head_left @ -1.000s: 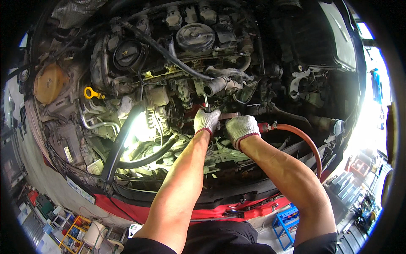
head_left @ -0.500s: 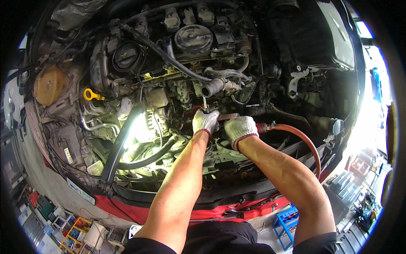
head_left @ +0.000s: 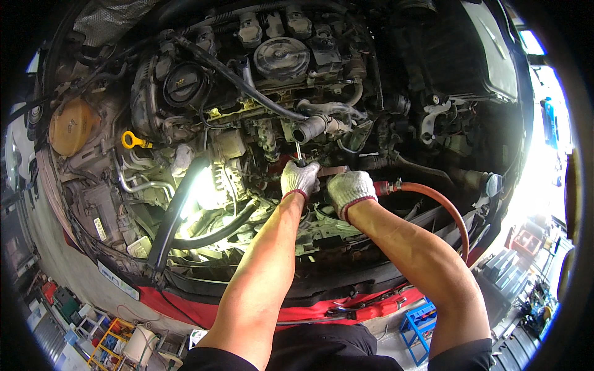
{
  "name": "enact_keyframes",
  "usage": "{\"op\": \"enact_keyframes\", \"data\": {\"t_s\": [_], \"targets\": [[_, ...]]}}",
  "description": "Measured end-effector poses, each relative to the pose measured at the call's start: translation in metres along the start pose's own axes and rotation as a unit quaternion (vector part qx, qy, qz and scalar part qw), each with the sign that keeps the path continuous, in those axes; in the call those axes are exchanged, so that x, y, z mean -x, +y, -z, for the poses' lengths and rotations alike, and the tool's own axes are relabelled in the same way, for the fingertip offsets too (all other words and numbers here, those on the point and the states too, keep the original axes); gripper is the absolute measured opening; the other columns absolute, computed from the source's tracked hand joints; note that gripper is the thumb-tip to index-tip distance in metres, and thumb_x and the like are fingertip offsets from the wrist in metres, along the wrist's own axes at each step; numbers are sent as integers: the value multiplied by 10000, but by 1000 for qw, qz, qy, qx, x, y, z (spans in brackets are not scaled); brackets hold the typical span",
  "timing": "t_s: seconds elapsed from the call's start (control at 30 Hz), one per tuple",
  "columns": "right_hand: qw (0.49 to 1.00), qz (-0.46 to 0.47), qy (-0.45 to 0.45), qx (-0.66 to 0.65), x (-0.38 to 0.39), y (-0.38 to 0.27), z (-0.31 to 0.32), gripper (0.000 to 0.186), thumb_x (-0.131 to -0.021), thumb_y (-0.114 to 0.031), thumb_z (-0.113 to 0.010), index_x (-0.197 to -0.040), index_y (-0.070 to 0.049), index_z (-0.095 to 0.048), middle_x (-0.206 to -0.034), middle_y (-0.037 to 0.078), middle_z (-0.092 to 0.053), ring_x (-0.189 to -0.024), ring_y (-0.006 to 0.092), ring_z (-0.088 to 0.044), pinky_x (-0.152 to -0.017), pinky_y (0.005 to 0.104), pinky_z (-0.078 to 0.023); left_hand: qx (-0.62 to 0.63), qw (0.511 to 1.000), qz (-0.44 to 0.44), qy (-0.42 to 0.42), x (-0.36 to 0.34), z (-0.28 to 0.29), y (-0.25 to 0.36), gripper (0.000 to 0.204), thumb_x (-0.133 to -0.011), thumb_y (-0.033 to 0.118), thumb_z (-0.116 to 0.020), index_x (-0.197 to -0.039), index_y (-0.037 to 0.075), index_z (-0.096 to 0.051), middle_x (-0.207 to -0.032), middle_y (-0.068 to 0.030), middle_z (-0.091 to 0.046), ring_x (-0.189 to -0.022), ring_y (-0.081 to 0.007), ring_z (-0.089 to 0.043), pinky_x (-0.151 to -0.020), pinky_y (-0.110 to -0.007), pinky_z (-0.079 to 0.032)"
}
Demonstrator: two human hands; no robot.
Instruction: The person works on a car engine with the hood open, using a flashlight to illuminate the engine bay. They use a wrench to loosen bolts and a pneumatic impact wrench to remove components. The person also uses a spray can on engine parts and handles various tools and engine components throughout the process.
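My left hand (head_left: 300, 177), in a white knit glove with red cuff, is closed round the dark head of a tool where an upright steel shaft (head_left: 299, 151) meets it, below an open-ended metal pipe (head_left: 309, 128). Just right of it, my right hand (head_left: 350, 193), gloved alike, grips the body of a pinkish-red air tool (head_left: 333, 170), which has a hose fitting (head_left: 388, 188) and an orange-red hose (head_left: 440, 201) curving down to the right. The fingertips of both hands are partly hidden among the engine parts.
A lit work lamp (head_left: 201, 185) shines at left among hoses. A yellow ring handle (head_left: 131, 140), an amber reservoir (head_left: 73, 127) and the engine (head_left: 281, 59) surround the hands. A red cover (head_left: 235, 306) lines the front edge; a blue stand (head_left: 417, 324) is on the floor.
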State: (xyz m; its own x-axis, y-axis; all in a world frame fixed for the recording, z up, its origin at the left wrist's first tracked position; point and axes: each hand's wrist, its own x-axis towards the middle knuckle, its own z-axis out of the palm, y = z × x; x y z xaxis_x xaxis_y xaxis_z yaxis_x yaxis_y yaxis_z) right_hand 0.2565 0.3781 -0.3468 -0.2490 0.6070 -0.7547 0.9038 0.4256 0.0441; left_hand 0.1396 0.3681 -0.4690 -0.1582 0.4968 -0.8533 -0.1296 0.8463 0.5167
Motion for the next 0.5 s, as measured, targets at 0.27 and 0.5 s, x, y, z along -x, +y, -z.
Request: {"op": "enact_keyframes", "data": {"t_s": [0.27,0.5], "targets": [[1000,1,-7,-5,-3,0,-3,240,-907,-168,-566,-1009,-93,-770,-1009,115,-754,-937,282,-732,-733,408,-573,-2,1000,6,19,8,-1,9,248,-789,149,-742,-895,11,-565,-667,-96,-644,-501,-184,-611,-448,-333,-502],[1000,-5,13,-13,-3,-2,-5,233,-902,-173,-573,-997,-96,-773,-999,112,-753,-922,286,-731,-734,409,-571,11,1000,1,10,9,1,10,288,-794,184,-731,-909,5,-538,-654,-108,-616,-491,-210,-617,-444,-350,-518]]}}
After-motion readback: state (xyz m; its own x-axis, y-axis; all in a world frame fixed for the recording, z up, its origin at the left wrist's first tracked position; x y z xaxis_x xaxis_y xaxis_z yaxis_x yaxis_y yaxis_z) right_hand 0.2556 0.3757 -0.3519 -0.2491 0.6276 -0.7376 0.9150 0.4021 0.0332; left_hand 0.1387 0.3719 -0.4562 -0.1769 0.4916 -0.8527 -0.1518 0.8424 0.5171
